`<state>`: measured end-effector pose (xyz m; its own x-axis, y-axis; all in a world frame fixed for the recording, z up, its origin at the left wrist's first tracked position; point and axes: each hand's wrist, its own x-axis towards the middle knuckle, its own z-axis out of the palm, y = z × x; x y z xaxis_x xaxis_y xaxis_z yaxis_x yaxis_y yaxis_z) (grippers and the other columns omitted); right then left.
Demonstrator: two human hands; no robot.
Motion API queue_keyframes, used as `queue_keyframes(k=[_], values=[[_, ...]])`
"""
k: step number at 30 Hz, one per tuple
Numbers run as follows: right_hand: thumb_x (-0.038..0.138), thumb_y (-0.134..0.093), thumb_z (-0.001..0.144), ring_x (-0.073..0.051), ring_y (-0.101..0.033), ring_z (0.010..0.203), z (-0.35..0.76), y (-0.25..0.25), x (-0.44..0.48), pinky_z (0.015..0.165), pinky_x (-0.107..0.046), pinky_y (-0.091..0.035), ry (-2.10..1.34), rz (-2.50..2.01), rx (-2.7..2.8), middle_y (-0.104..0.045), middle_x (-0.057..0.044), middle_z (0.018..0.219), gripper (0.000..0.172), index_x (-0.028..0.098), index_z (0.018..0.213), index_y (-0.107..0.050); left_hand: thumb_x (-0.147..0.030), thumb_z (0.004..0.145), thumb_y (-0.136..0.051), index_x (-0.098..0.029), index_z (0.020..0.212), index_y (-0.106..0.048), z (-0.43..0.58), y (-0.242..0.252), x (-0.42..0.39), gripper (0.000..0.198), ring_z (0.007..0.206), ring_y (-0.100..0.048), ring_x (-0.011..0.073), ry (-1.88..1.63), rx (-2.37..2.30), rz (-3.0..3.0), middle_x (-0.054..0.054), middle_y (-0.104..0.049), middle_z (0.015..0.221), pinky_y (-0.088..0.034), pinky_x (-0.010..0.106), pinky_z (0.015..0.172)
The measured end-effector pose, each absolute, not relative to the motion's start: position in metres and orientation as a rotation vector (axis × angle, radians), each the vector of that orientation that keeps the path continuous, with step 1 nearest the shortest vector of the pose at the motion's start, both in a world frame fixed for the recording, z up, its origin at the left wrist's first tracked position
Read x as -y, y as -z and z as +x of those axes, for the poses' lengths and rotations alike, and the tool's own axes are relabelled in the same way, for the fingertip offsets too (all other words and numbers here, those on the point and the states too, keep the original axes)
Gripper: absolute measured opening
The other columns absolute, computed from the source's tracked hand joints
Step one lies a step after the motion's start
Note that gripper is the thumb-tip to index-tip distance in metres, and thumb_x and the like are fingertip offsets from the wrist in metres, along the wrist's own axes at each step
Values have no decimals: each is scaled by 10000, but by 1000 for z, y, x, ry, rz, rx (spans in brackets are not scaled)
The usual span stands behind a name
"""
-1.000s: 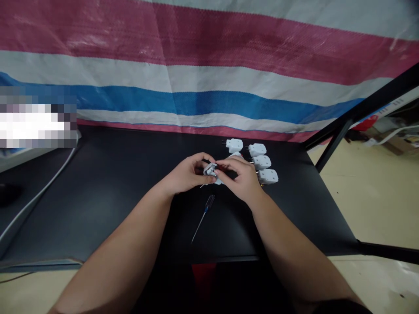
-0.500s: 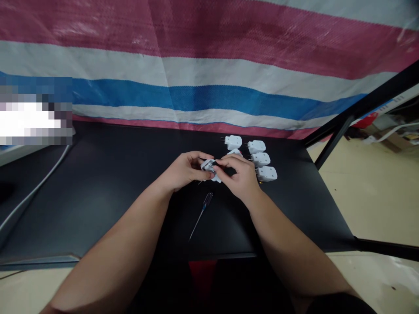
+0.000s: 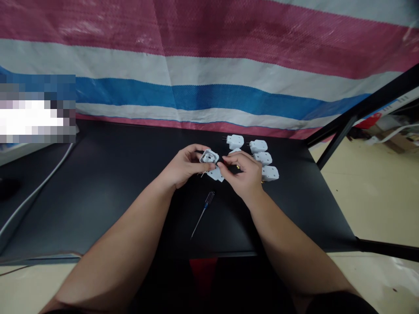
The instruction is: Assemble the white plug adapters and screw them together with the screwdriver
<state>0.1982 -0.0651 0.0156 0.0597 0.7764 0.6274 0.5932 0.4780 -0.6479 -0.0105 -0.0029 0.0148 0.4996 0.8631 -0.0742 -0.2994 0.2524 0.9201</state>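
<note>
My left hand (image 3: 183, 168) grips a white plug housing (image 3: 209, 156) between thumb and fingers, its hollow inner side facing up. Close beside the housing, my right hand (image 3: 242, 172) is closed in a pinch; what sits between the fingertips is too small and dark to make out. A little brass-coloured piece (image 3: 238, 167) shows by the right palm. Below the held housing lies another white plug part (image 3: 216, 174) with thin metal pins, partly covered by the left thumb. Nearer me, a screwdriver (image 3: 204, 209) with a dark, see-through handle rests on the black table.
Several white plugs stand to the right of my hands, among them one at the back (image 3: 235, 141) and one partly behind my right hand (image 3: 270, 173). A white cable (image 3: 39, 187) crosses the black table (image 3: 108, 174) on the left. A striped sheet (image 3: 209, 96) hangs behind.
My right hand's fingertips have drawn slightly back from the housing. The left hand has raised and tipped the housing so its hollow inside shows more fully.
</note>
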Motion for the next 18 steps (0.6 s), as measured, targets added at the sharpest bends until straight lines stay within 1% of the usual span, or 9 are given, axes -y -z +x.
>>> queue_keyframes(k=[4,7,10,13,15,18], values=[[306,-834,908,-228,-814,772,197,-7,62,783,-412,-716,-456,-1299,1497,-835,-43,887,111,247,926,-742,-129,709,-1050,-169,1176,-747,-9,-14,3,558,803,-791,152,-929,-644,1064,17,-813,905,-659,280,800],[312,-857,891,-220,-800,740,197,-3,59,757,-402,-709,-544,-1325,1470,-820,-35,849,146,241,913,-731,-131,710,-1045,-169,1174,-732,-7,-13,3,561,812,-787,157,-939,-650,1089,17,-808,904,-660,287,801],[302,-841,909,-219,-788,790,198,-7,60,793,-413,-707,-462,-1323,1497,-805,-45,913,129,247,958,-734,-122,697,-1035,-165,1163,-728,-6,-11,3,559,801,-773,152,-946,-682,1105,17,-802,910,-656,292,800],[264,-756,984,-219,-767,851,199,-16,63,846,-425,-694,-285,-1257,1602,-788,-61,994,27,256,1010,-759,-116,685,-1019,-162,1155,-720,-4,-12,5,560,784,-753,145,-929,-702,1132,15,-795,902,-638,288,784],[243,-715,1016,-221,-755,857,198,-22,65,847,-426,-681,-224,-1218,1701,-784,-58,996,65,260,1010,-777,-113,676,-1008,-162,1152,-714,-2,-13,7,562,781,-737,140,-909,-705,1163,8,-782,888,-618,277,774],[242,-725,1022,-231,-754,876,198,-24,65,852,-429,-668,-223,-1239,1800,-787,-54,1001,82,269,1012,-802,-105,658,-991,-160,1134,-722,-1,-15,9,549,771,-700,126,-896,-726,1233,-2,-752,881,-572,255,744]])
